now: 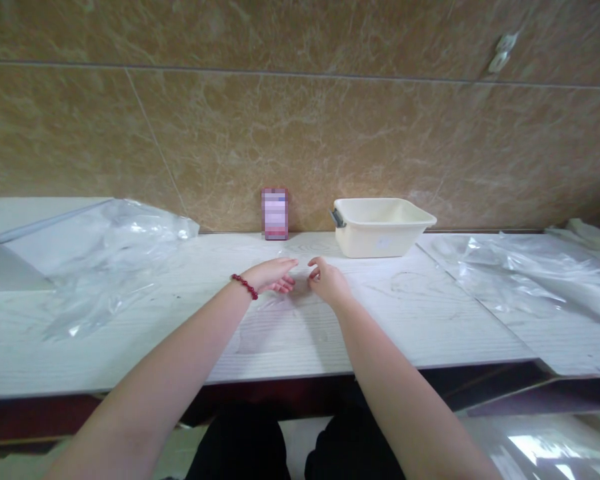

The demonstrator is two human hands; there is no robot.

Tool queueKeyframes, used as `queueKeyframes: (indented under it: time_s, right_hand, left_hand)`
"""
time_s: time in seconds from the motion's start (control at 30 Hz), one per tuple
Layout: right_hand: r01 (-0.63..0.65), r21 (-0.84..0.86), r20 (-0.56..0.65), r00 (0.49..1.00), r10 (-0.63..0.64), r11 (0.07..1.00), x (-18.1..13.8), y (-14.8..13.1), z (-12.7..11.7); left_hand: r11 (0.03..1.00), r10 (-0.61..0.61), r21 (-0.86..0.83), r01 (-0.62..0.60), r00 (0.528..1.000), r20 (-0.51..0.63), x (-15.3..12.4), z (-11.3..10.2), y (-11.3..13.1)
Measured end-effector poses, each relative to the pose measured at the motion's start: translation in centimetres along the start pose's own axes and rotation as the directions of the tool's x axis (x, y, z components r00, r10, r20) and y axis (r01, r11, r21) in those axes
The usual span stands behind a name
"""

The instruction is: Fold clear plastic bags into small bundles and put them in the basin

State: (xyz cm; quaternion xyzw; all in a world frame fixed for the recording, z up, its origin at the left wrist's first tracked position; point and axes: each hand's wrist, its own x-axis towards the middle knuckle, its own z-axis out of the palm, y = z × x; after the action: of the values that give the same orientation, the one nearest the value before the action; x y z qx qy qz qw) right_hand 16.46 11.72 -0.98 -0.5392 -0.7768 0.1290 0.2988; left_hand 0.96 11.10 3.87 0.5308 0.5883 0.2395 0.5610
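Over the white wood-grain table, my left hand (275,275) has its fingers stretched out and apart, and nothing shows in it. A red bead bracelet (245,285) circles that wrist. Facing it across a small gap, my right hand (329,281) has loosely bent fingers with space between them; I see no object in it. What looks like a clear plastic sheet or bag (275,303) lies flat beneath my left hand, hard to make out. Beyond the hands, a phone (275,215) with a blurred screen leans upright on the wall. A cream plastic bin (380,239) with a grey handle stands behind my right hand.
Crumpled clear plastic (125,247) lies at the left beside a white box (15,267). More clear plastic (520,273) spreads over the right end of the table (395,320). A brown marbled wall (220,147) runs along the back, with a white socket (503,53) at upper right.
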Motion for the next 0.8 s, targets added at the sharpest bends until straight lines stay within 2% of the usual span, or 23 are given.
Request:
queueKeyframes:
  time_s: [0.1, 0.17, 0.3, 0.4, 0.53, 0.63, 0.8]
  right_hand:
    - [0.011, -0.009, 0.023, 1.000, -0.011, 1.000, 0.0, 0.1, 0.2]
    - [0.027, -0.012, 0.034, 0.999, -0.027, 1.000, -0.1, -0.1, 0.1]
    - [0.081, -0.067, 0.036, 0.996, -0.079, 0.994, -0.4, -0.5, -0.4]
    - [0.046, -0.158, 0.010, 0.999, -0.045, 0.986, -0.5, -0.6, -0.9]
    - [-0.064, -0.240, 0.044, 0.996, 0.077, 0.969, -0.3, -0.2, -1.2]
    - [-0.065, -0.279, 0.110, 0.989, 0.099, 0.958, -0.3, 0.0, -1.1]
    - [-0.061, -0.314, 0.181, 0.976, 0.123, 0.947, -0.4, 0.0, -1.0]
  left_hand:
    - [0.990, 0.049, -0.126, -0.059, 0.995, -0.086, 1.5, 0.3, -0.5]
    - [0.982, 0.103, -0.142, -0.124, 0.983, -0.152, 2.2, 0.2, -1.4]
    - [0.972, 0.166, -0.130, -0.195, 0.964, -0.205, 2.7, -0.3, -2.8]
    - [0.973, 0.215, -0.031, -0.231, 0.942, -0.258, 2.9, -0.6, -3.3]
    - [0.945, 0.305, 0.216, -0.246, 0.902, -0.306, 3.2, -0.9, -3.4]
    - [0.915, 0.335, 0.331, -0.231, 0.892, -0.304, 3.4, -1.0, -3.5]
    - [0.871, 0.382, 0.424, -0.247, 0.884, -0.270, 3.6, -1.1, -3.8]
